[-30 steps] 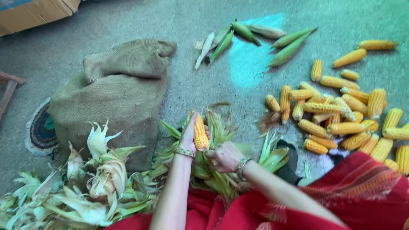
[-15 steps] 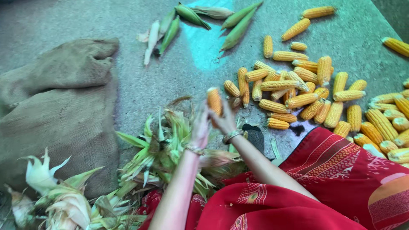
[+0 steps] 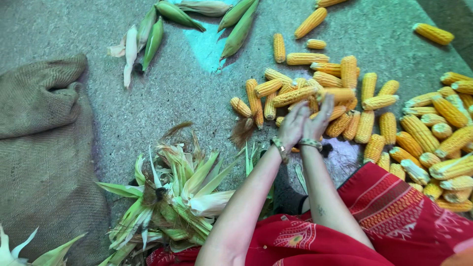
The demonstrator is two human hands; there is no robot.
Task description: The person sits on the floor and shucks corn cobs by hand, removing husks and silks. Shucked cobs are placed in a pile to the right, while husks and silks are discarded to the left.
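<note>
Both hands, left hand (image 3: 293, 125), right hand (image 3: 319, 120), open, empty, fingers spread above knobbly yellow corn cobs (image 3: 345, 106), papery green husks (image 3: 182, 197) beside

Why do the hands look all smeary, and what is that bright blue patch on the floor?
In the head view the left hand and right hand are blurred, with the fingers streaky, while the heap of yellow corn cobs and the husks look sharp. The blue-green patch is coloured light on the floor near the green unpeeled cobs. The sack is dimmer.
</note>
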